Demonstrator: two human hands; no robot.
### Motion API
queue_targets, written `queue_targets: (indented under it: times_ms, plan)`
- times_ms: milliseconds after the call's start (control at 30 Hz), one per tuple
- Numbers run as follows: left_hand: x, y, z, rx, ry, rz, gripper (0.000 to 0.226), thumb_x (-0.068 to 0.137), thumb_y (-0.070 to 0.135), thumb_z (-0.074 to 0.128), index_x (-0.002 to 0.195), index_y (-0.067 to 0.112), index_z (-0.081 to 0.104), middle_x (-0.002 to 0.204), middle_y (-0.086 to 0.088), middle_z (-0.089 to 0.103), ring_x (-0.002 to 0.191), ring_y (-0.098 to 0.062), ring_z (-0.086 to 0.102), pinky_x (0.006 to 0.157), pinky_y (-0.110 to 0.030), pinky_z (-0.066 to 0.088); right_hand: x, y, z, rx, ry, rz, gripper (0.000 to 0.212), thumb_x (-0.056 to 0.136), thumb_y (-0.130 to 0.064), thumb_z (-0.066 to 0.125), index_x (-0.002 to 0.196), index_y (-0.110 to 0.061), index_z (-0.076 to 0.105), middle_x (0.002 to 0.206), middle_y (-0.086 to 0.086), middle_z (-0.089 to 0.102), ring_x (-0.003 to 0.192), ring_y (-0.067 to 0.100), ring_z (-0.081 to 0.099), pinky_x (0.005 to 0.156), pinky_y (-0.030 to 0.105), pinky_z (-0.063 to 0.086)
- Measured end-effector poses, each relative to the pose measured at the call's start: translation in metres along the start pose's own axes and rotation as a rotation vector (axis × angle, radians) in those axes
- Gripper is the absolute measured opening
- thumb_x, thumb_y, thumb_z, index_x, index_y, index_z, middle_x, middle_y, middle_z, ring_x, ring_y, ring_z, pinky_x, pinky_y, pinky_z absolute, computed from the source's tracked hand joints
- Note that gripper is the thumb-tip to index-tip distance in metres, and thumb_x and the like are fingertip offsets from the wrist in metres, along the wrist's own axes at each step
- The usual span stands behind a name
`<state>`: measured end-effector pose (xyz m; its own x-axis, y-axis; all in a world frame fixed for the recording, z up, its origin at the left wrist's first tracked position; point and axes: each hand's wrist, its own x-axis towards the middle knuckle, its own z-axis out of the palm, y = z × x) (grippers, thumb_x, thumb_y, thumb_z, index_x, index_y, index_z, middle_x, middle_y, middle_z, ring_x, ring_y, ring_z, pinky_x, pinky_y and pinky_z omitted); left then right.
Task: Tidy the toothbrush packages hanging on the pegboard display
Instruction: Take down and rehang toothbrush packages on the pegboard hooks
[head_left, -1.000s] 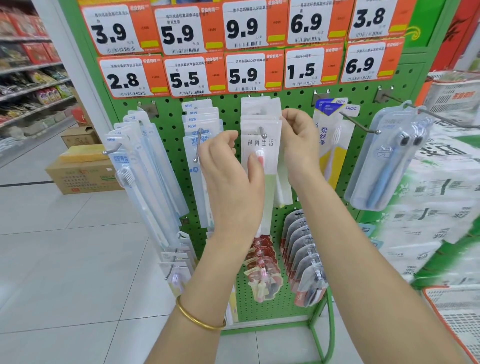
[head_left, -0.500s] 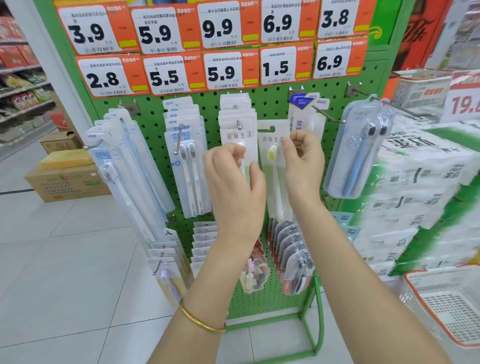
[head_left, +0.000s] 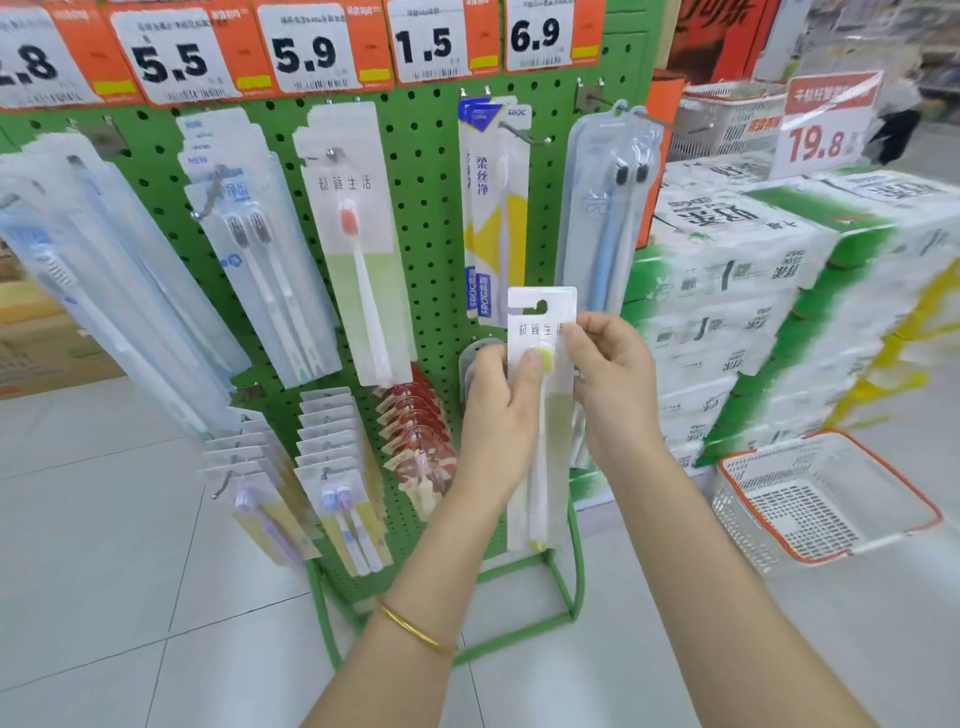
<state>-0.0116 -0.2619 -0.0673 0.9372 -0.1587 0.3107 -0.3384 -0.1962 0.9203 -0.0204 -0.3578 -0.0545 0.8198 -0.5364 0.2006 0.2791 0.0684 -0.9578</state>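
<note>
You stand before the tall green perforated metal pegboard display (head_left: 431, 218), with its row of orange-and-white paper price tags (head_left: 306, 52) across the top. To your right are a stack of white-and-green wrapped paper packs (head_left: 753, 312) and a white plastic shopping basket with an orange rim (head_left: 831, 499) on the floor, both apart from the job.

Long clear and white toothbrush packages hang in fanned rows. Among them is a white card pack with a pink-headed brush (head_left: 358, 249), which hangs straight on its silver metal peg (head_left: 335, 154).

The thing you are tidying is off the board. It is a matching white card package with a yellow-headed toothbrush (head_left: 546, 457), and you hold it upright in front of the board's lower right part, touching no peg.

Your left hand (head_left: 498, 410) grips its left edge, thumb pressed on the front by the brush head. Your right hand (head_left: 618, 384) pinches the right edge at the same height. Both grips are narrow and sit below the top of the card. This leaves the hang slot (head_left: 540, 307) clear and facing you, probably so you can line it up with a peg.

Since the print matches, the pink-headed pack's peg looks like its home. Keep the card level as you lift, so the slot meets the peg tip squarely.
</note>
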Motion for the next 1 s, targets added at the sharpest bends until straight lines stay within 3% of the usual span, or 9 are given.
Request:
queue_targets:
  times_ms: [100,200,267,367,533,700,833,933,1000]
  plan:
    - [-0.008,-0.004,0.015,-0.020,0.054,0.007,0.017,0.101,0.030,0.040,0.084,0.029,0.042,0.095,0.004,0.051,0.094,-0.016,0.051,0.078,-0.026,0.042,-0.013,0.007,-0.022,-0.024,-0.052,0.067,0.006,0.093,-0.013,0.057,0.093,-0.013,0.064,0.085,0.001,0.067,0.078,0.017,0.059,0.071,0.039,0.049]
    - [-0.011,-0.011,0.027,-0.018,0.112,-0.016,0.025,0.097,0.041,0.033,0.092,0.019,0.044,0.094,0.020,0.045,0.098,-0.018,0.051,0.087,-0.037,0.044,-0.033,0.023,-0.038,-0.110,-0.096,0.148,0.019,0.095,-0.019,0.055,0.077,-0.022,0.062,0.064,-0.012,0.056,0.066,0.011,0.048,0.062,0.031,0.040]
    - [-0.013,-0.015,0.034,0.008,0.120,-0.038,0.035,0.092,0.048,0.029,0.096,0.017,0.045,0.094,0.009,0.052,0.097,-0.023,0.053,0.089,-0.044,0.045,-0.045,0.034,-0.042,-0.147,-0.088,0.127,0.023,0.089,-0.029,0.057,0.066,-0.025,0.058,0.063,-0.012,0.048,0.065,0.012,0.041,0.063,0.030,0.033]
    - [-0.024,-0.018,0.041,0.054,0.101,-0.020,0.047,0.089,0.059,0.026,0.102,0.018,0.045,0.095,-0.001,0.059,0.091,-0.026,0.057,0.082,-0.047,0.047,-0.052,0.037,-0.040,-0.054,-0.002,0.128,0.023,0.083,-0.031,0.055,0.067,-0.014,0.054,0.074,0.003,0.048,0.074,0.018,0.041,0.070,0.034,0.034]
    - [-0.044,-0.027,0.044,0.255,-0.058,0.078,0.055,0.090,0.053,0.033,0.132,0.018,0.033,0.120,0.004,0.053,0.109,-0.025,0.055,0.086,-0.046,0.048,-0.044,0.034,-0.042,0.182,0.072,0.235,0.022,0.095,-0.011,0.053,0.073,-0.013,0.055,0.082,0.012,0.051,0.080,0.022,0.046,0.070,0.032,0.041]
    - [-0.057,-0.039,0.033,0.462,-0.381,0.022,0.070,0.096,0.050,0.035,0.151,0.023,0.002,0.151,-0.010,0.030,0.129,-0.030,0.043,0.100,-0.046,0.041,-0.028,0.043,-0.050,0.275,0.166,0.320,0.022,0.096,-0.012,0.053,0.074,-0.012,0.053,0.078,0.010,0.054,0.074,0.021,0.050,0.074,0.036,0.044]
    - [-0.064,-0.032,0.022,0.670,-0.553,0.012,0.079,0.096,0.054,0.035,0.151,0.018,-0.010,0.149,-0.015,0.026,0.121,-0.035,0.046,0.091,-0.045,0.044,-0.017,0.049,-0.055,0.315,0.278,0.386,0.026,0.098,-0.015,0.051,0.072,-0.014,0.049,0.059,-0.003,0.056,0.056,0.011,0.055,0.062,0.025,0.052]
    - [-0.068,-0.025,0.018,0.824,-0.563,0.108,0.087,0.091,0.057,0.042,0.151,0.013,-0.004,0.143,-0.012,0.028,0.115,-0.033,0.049,0.081,-0.041,0.044,-0.011,0.054,-0.055,0.336,0.351,0.447,0.022,0.096,-0.018,0.055,0.074,-0.015,0.053,0.074,0.000,0.057,0.079,0.018,0.056,0.090,0.040,0.053]
    - [-0.069,-0.024,0.016,0.927,-0.560,0.161,0.088,0.089,0.056,0.050,0.150,0.013,0.005,0.137,-0.010,0.032,0.115,-0.030,0.049,0.077,-0.038,0.043,-0.009,0.052,-0.054,0.380,0.371,0.462,0.020,0.098,-0.017,0.052,0.078,-0.014,0.052,0.076,0.003,0.056,0.071,0.017,0.059,0.076,0.035,0.055]
